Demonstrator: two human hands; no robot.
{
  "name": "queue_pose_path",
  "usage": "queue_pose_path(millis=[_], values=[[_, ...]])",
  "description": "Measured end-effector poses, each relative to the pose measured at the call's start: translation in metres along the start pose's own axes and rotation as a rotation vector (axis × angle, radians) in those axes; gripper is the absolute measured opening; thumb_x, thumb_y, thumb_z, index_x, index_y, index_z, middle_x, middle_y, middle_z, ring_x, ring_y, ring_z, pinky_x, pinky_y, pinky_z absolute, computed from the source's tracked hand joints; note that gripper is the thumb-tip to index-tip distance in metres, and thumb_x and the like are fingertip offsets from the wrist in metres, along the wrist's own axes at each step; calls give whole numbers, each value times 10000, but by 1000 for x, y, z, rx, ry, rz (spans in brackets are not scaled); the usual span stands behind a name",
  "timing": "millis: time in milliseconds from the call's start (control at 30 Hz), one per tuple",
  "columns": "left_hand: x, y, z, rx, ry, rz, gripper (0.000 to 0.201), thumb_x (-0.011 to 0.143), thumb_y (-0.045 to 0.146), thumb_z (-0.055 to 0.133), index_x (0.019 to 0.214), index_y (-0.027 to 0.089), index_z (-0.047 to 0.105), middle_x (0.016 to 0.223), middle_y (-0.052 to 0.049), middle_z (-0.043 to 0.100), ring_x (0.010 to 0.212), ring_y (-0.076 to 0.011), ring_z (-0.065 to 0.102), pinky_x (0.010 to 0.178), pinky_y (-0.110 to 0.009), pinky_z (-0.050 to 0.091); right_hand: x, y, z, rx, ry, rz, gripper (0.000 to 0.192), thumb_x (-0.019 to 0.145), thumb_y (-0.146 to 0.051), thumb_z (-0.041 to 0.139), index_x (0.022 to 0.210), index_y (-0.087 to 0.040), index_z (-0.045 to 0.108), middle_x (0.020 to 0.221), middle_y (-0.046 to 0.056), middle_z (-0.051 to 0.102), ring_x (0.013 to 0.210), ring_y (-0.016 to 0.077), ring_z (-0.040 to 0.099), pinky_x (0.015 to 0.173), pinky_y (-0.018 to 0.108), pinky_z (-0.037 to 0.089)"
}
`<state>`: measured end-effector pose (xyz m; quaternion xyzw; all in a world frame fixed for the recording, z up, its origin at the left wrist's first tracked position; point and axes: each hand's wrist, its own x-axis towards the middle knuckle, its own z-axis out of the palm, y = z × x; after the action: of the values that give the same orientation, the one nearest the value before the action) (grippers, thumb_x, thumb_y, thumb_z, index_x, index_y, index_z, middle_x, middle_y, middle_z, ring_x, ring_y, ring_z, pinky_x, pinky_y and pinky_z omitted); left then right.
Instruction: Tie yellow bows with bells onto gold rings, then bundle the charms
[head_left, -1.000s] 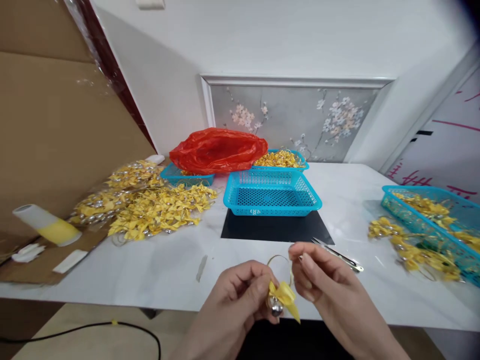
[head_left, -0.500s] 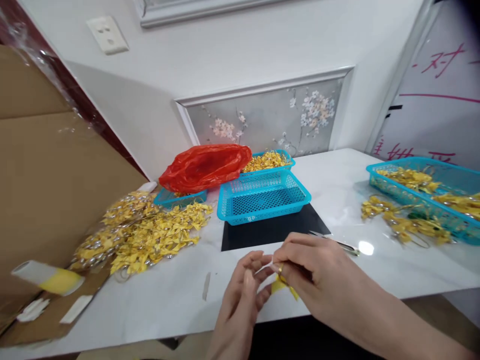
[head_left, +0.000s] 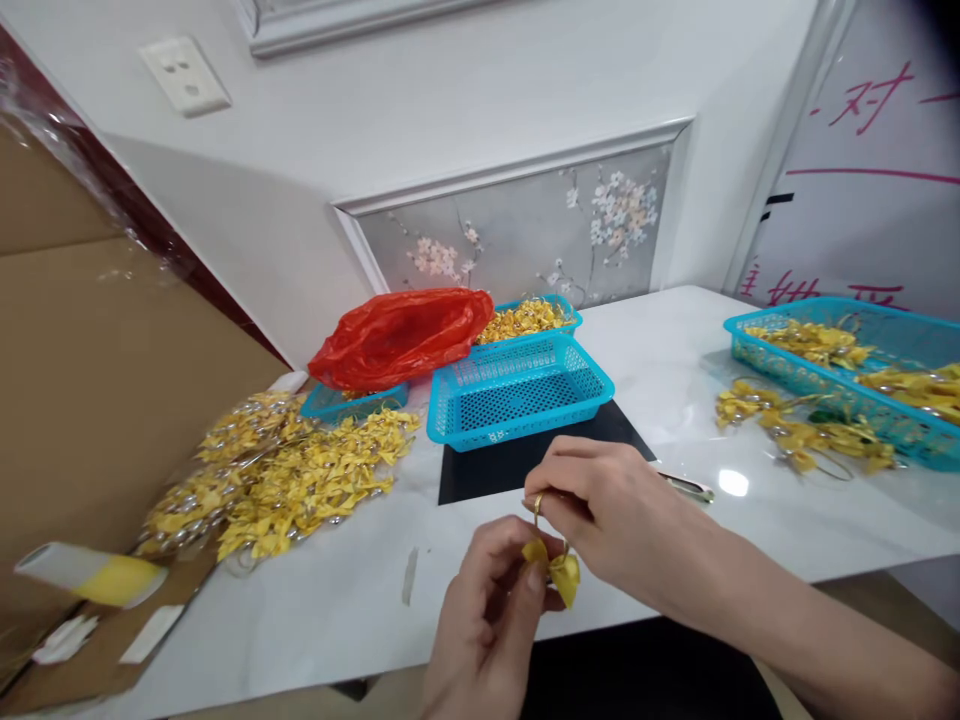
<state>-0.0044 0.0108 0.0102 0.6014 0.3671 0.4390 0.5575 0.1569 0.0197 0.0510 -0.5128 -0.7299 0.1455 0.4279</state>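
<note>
By the left hand [head_left: 486,622], in front of the black mat [head_left: 480,476], a small yellow ribbon bow [head_left: 565,579] is pinched between thumb and fingers; its two visible ends are splayed, and its thin golden loop [head_left: 537,507] is gripped by the right hand [head_left: 611,500].

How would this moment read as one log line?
left hand: holding yellow ribbon piece; right hand: pinching its gold loop; middle blue basket: on black mat; red bag: behind it, leftward
</note>
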Motion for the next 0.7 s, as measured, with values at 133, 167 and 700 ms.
queue_pose_path(millis=[133,167,700], values=[[0,-1,-4,46,-19,-45,192,849,386,654,835,228,761,892,-32,709,691,-140,638,653,-234,577,-3,8,-2,94,-1,47,216,839,-20,581,841,-189,715,832,-21,641,701,78,590,648,197,444],[0,-2,-4,47,0,-50,192,843,386,660,844,228,769,907,-37,712,704,-148,640,652,-237,585,-6,10,-3,130,-29,69,225,836,-37,597,918,-208,717,883,-25,640,708,73,588,656,195,453],[-1,-19,-1,-110,105,-76,155,845,287,679,825,236,534,780,37,675,699,-123,627,644,-228,539,-47,6,18,772,52,151,126,942,-224,577,924,-291,682,849,-39,619,720,55,612,663,106,521]])
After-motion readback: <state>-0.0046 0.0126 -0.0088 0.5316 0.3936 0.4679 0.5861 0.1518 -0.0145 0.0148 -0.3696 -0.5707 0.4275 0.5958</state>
